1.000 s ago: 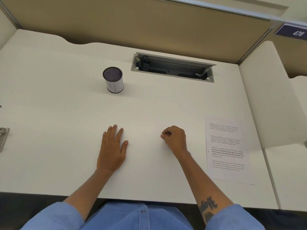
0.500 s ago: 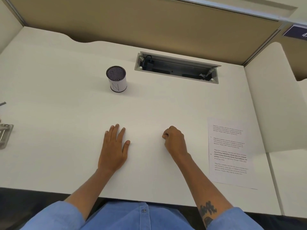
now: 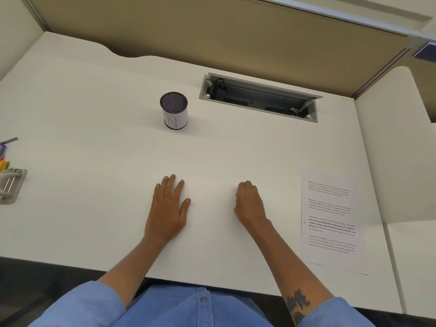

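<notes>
My left hand (image 3: pixel 168 210) lies flat on the white desk (image 3: pixel 94 161), palm down, fingers straight and slightly spread. My right hand (image 3: pixel 249 201) rests on the desk a short way to the right, its fingers curled under into a loose fist with nothing visible in it. A mesh pen cup (image 3: pixel 174 110) wrapped in white paper marked "N" stands upright farther back, left of centre, apart from both hands. A printed sheet of paper (image 3: pixel 330 220) lies flat to the right of my right hand.
A grey cable tray opening (image 3: pixel 259 97) is set into the desk at the back. A metal holder (image 3: pixel 11 185) with pens and markers (image 3: pixel 4 156) sits at the left edge. Tan partition walls (image 3: pixel 212 31) close off the back and sides.
Both hands stay in place on the desk. The camera has tilted and shifted a little, bringing the holder at the left edge further into view.
</notes>
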`<state>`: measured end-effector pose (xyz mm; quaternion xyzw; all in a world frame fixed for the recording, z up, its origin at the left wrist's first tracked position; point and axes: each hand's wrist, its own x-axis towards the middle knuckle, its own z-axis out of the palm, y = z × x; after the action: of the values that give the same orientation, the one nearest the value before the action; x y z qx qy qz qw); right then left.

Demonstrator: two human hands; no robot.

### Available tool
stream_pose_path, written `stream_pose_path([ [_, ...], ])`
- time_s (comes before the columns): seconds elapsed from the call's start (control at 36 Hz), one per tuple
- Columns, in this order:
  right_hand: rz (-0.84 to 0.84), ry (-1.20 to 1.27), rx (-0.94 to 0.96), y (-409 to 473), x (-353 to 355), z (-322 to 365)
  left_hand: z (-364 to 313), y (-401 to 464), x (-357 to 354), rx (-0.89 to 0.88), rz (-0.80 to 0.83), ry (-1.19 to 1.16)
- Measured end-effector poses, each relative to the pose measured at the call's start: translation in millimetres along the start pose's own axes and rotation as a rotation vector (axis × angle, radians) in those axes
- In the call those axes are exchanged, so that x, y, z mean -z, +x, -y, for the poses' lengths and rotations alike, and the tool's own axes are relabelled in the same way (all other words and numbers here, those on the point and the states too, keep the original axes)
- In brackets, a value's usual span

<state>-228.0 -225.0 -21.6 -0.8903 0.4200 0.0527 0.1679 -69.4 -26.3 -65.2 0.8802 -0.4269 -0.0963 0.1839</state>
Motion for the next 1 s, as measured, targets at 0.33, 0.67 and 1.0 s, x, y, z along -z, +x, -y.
stream_pose_path([
  [0.33,0.061,-0.033,0.055,-4.3,1.3,-4.9,-0.5,-0.2,1.8,0.001,0.014,-0.004],
  [0.67,-0.009,0.193,-0.087,56.3,80.7,3.5,-0.6,1.1,1.2,-0.012,0.041,0.066],
  [1.0,-0.059,0.250,0.075,153.0,147.4,139.0,2.1,2.7,-1.1,-0.013,0.093,0.074],
])
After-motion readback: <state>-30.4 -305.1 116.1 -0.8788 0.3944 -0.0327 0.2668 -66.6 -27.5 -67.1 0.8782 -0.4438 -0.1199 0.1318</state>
